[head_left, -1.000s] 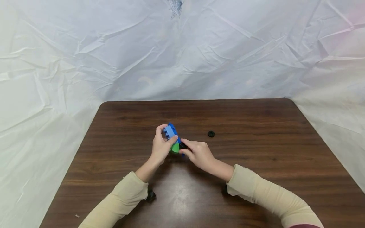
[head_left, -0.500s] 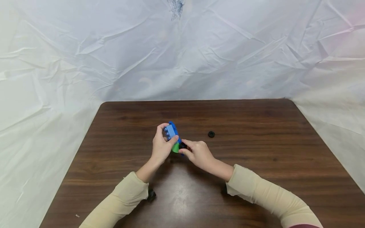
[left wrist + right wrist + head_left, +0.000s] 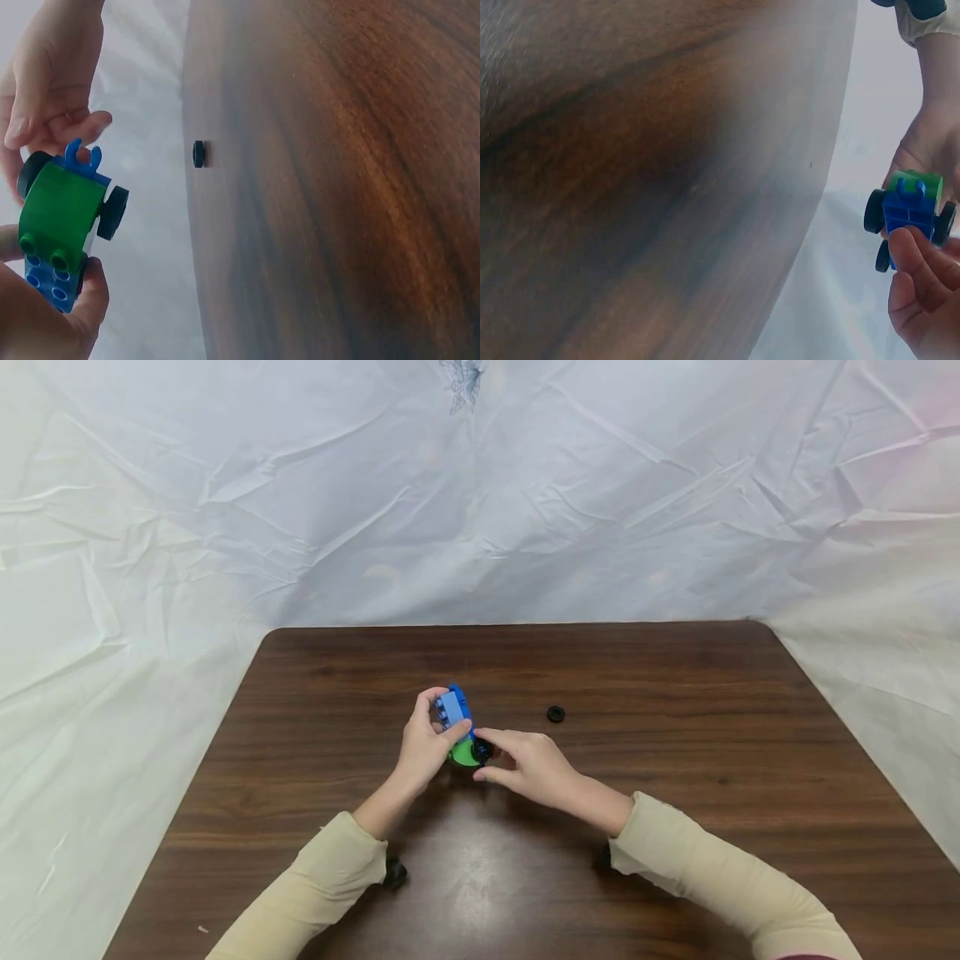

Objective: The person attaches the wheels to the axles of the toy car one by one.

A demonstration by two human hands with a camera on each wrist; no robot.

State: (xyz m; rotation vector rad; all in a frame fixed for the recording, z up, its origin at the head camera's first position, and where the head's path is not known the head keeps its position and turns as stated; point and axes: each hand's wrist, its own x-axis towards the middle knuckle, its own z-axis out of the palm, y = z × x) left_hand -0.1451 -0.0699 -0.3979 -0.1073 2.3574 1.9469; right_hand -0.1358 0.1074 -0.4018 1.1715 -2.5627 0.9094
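Observation:
My left hand (image 3: 427, 747) grips a toy block car (image 3: 453, 708) above the table, fingers and thumb around its light blue studded brick. The car has a blue base and a curved green block (image 3: 64, 206) at one end. Black wheels (image 3: 113, 214) sit on both sides of the green end, and a third wheel (image 3: 883, 256) shows in the right wrist view. Beside the green end is my right hand (image 3: 536, 767), thumb and forefinger parted around a black wheel (image 3: 482, 750); whether they touch it is hard to tell. A loose black wheel (image 3: 556, 714) lies flat on the table.
The dark wood-grain table (image 3: 637, 677) has rounded far corners. A wrinkled white sheet (image 3: 480, 527) hangs behind it and down both sides. A tiny pale scrap (image 3: 202, 929) lies at the table's near left.
My right thumb and forefinger have parted from their pinch on the wheel, which stays at the car's side. The right hand has shifted slightly right; the left hand keeps holding the car.

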